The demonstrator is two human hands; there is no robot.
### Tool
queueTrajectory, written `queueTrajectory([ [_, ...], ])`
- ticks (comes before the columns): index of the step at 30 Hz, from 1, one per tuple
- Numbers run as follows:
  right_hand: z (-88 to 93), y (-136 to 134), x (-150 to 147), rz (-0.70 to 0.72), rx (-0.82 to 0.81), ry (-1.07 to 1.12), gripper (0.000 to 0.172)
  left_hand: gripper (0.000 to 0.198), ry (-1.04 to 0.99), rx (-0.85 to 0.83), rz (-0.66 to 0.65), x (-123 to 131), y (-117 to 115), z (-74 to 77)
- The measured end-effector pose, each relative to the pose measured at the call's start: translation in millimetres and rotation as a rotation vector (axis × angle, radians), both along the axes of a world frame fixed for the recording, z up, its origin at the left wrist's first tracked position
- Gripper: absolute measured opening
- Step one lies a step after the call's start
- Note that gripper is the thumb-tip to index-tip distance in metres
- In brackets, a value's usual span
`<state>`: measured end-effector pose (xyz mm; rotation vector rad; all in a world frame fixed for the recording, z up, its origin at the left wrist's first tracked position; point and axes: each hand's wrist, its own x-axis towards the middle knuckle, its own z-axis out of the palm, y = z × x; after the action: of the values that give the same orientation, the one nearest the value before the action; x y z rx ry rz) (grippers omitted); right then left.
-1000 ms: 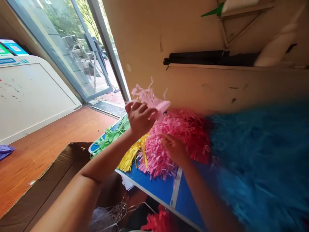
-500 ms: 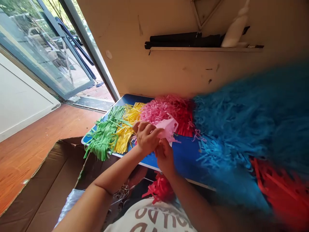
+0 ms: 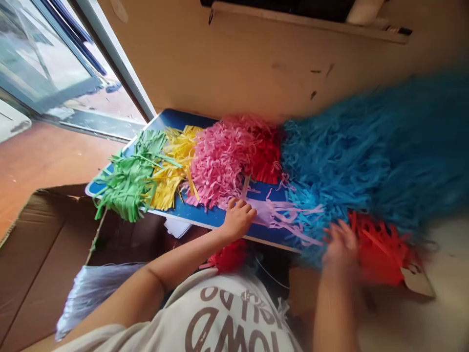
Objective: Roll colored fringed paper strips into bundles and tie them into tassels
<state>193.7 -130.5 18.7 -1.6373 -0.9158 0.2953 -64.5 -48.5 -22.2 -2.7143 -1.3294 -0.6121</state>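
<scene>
My left hand [image 3: 239,218] is closed over the gathered end of a pale pink tissue paper fringe [image 3: 269,213], at the front edge of the blue tabletop [image 3: 262,189]. The fringe's loose strips fan out to the right. Near their tips is my right hand [image 3: 340,240], blurred by motion, with fingers apart and no clear hold on anything. Behind my left hand lies a heap of pink paper fringe [image 3: 223,164], with red fringe [image 3: 266,154] beside it. Light blue fringe [image 3: 311,203] lies just behind the right hand.
Yellow fringe [image 3: 168,181] and green fringe [image 3: 128,181] cover the table's left end. A large blue fringe mass [image 3: 366,161] fills the right. Red strips [image 3: 381,249] lie in front of it. An open cardboard box [image 3: 47,244] with white strands [image 3: 91,288] stands at lower left.
My hands have moved apart: the right swung out to the right, the left stayed on the pale pink tissue. The crumpled tissue now lies spread in strips. The view has tilted down.
</scene>
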Motion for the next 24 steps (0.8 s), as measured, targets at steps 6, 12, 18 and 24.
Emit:
queueTrajectory([
  [6,-18.6,-25.6,-51.8,0.491,0.031,-0.827,0.038,0.014,0.06,-0.15,-0.088,29.2,-10.7,-13.2],
  [12,-40.3,1.5,-55.8,0.61,-0.212,-0.999,0.061,0.013,0.116,-0.23,-0.145,11.9,-9.6,-3.2],
  [18,-23.5,-11.7,-25.8,0.092,-0.122,-0.92,0.032,0.021,0.117,-0.282,-0.175,3.6,-18.9,3.1],
  [24,-44.5,4.2,-68.4,0.734,-0.273,-0.867,0.047,0.024,0.11,-0.279,-0.234,0.8,-25.4,4.6],
])
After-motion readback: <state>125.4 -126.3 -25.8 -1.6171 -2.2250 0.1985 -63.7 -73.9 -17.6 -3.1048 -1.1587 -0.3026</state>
